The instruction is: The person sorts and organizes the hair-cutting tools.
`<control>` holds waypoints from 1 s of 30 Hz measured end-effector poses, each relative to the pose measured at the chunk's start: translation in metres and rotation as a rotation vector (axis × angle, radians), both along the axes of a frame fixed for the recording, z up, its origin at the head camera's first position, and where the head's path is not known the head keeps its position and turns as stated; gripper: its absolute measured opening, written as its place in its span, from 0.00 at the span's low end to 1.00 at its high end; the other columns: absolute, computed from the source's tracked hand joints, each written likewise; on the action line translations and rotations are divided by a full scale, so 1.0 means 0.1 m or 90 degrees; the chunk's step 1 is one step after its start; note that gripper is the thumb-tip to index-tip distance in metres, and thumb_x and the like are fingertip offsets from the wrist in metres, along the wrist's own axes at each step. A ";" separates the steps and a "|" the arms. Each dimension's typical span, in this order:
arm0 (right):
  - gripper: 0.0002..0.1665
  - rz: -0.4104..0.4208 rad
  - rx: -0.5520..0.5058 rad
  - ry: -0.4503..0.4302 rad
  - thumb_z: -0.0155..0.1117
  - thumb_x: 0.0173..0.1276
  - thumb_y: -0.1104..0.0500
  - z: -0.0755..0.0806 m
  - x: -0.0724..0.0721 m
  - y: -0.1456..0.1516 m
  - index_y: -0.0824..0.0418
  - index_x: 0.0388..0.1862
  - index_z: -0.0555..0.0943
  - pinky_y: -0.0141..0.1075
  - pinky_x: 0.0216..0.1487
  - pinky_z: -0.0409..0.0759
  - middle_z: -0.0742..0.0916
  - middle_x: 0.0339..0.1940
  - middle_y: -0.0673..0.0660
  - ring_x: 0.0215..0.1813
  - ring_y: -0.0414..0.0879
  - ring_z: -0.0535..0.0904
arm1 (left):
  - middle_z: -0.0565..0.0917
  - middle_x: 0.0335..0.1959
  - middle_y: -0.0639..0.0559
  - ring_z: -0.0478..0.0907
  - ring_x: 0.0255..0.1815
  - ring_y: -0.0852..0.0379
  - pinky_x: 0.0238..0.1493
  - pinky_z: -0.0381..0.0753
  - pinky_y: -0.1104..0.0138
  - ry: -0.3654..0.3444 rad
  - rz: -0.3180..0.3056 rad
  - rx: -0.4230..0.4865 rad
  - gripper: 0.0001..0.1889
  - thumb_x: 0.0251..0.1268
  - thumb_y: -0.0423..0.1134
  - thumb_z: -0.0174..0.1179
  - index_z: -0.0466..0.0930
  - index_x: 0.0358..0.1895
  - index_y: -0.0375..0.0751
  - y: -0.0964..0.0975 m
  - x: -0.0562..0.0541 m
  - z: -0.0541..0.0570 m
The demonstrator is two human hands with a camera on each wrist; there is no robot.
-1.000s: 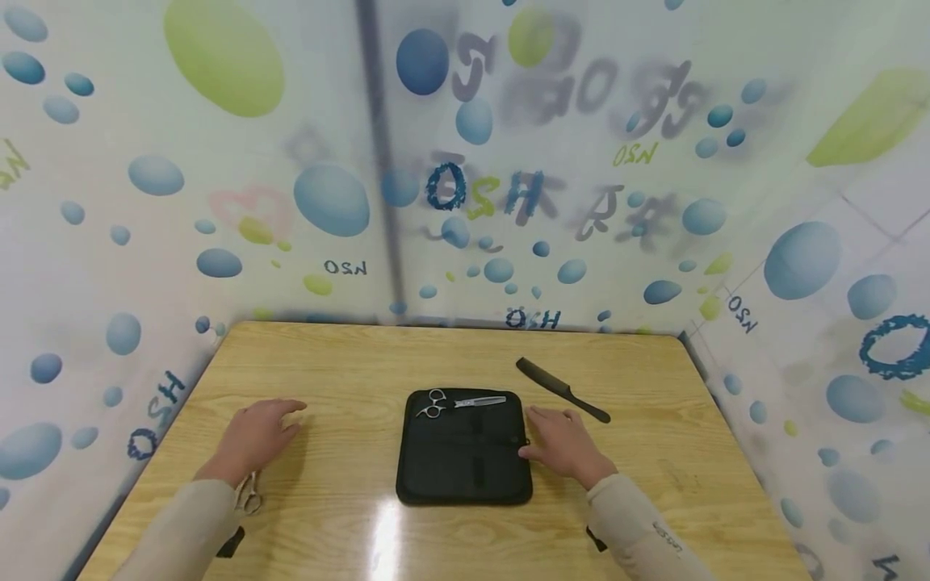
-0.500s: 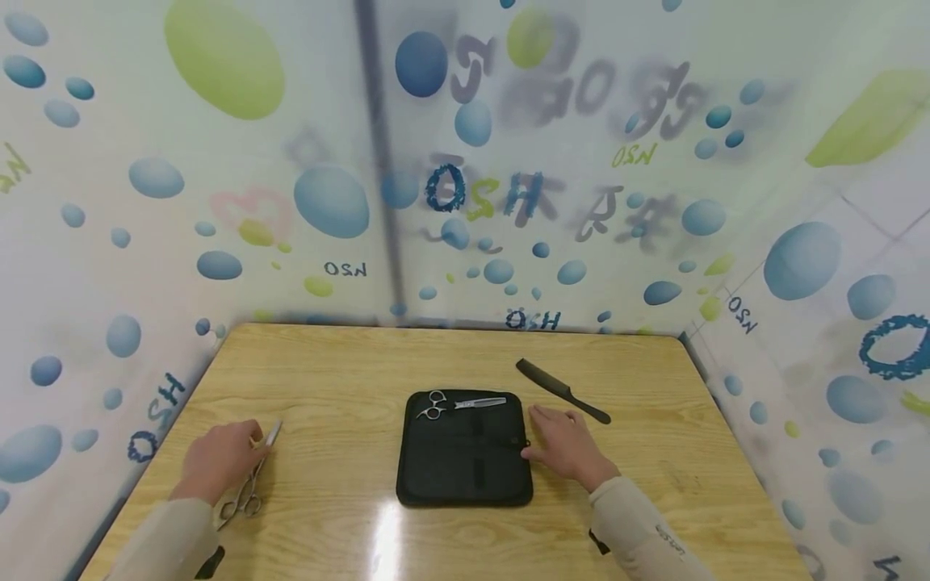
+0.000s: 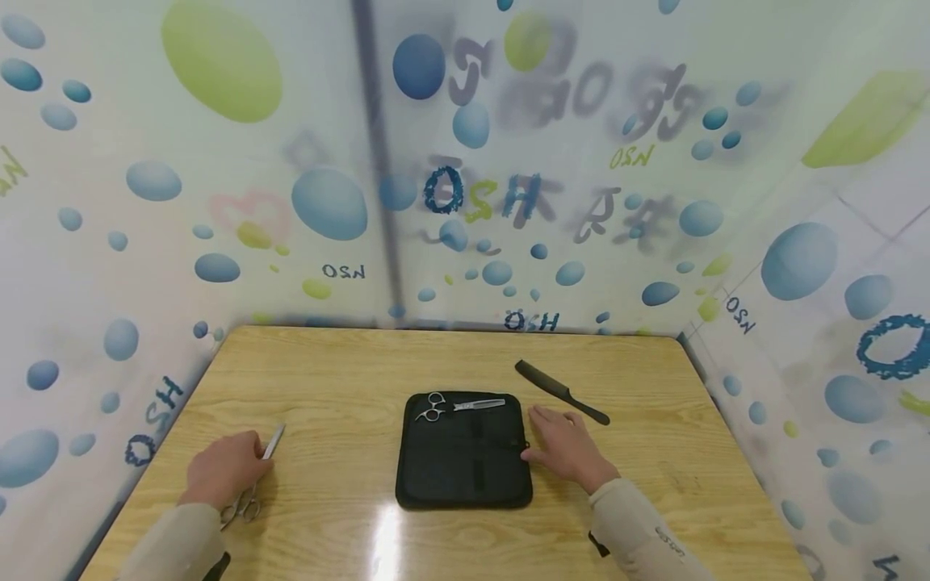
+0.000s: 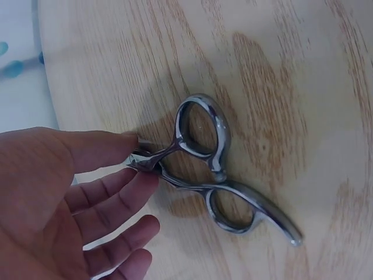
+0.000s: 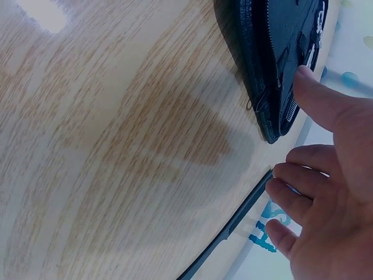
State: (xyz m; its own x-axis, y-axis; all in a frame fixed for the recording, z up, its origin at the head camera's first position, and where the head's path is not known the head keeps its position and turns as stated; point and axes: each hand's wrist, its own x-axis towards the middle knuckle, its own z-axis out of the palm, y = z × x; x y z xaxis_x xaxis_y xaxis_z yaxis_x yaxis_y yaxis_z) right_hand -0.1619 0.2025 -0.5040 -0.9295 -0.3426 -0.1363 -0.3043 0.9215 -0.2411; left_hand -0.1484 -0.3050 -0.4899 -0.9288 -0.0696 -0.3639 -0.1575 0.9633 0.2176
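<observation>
At the left of the table, my left hand [image 3: 226, 468] pinches silver scissors [image 3: 273, 441] between thumb and fingers. In the left wrist view the scissors' finger loops [image 4: 222, 131] stick out past the fingertips, with a curved tang on one handle. A black zip case [image 3: 443, 468] lies flat at the middle, with silver thinning scissors [image 3: 479, 404] along its far side. Beside the case's right edge is my right hand [image 3: 569, 448], its fingers relaxed. In the right wrist view the thumb is close to the case [image 5: 271, 70]; whether it touches cannot be told.
A black comb [image 3: 555, 384] with a handle lies behind the right hand, to the right of the case. The wooden table [image 3: 349, 363] meets a patterned wall [image 3: 320, 290] at the back, with more patterned wall at both sides.
My left hand has pulled back toward the near left and closed its fingers on the scissors lying there. My right hand stays by the case.
</observation>
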 end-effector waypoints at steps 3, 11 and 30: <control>0.44 0.001 -0.005 0.001 0.67 0.64 0.44 0.00 0.00 0.00 0.66 0.71 0.67 0.57 0.69 0.63 0.72 0.73 0.64 0.73 0.56 0.68 | 0.77 0.22 0.51 0.72 0.23 0.54 0.22 0.68 0.63 0.002 0.006 0.002 0.09 0.60 0.43 0.62 0.77 0.29 0.41 -0.01 0.00 0.00; 0.43 -0.004 -0.021 -0.004 0.68 0.64 0.46 0.01 0.01 -0.01 0.67 0.71 0.68 0.57 0.69 0.63 0.72 0.72 0.64 0.73 0.56 0.68 | 0.75 0.19 0.52 0.71 0.21 0.54 0.20 0.68 0.63 -0.001 0.012 0.000 0.11 0.58 0.44 0.61 0.75 0.22 0.44 -0.01 -0.01 -0.02; 0.42 0.001 -0.014 -0.003 0.67 0.64 0.46 -0.01 0.03 -0.03 0.67 0.70 0.68 0.57 0.71 0.61 0.73 0.72 0.63 0.73 0.56 0.69 | 0.74 0.14 0.52 0.69 0.16 0.55 0.17 0.66 0.65 0.028 -0.002 -0.009 0.17 0.53 0.48 0.63 0.70 0.17 0.43 0.02 0.02 -0.07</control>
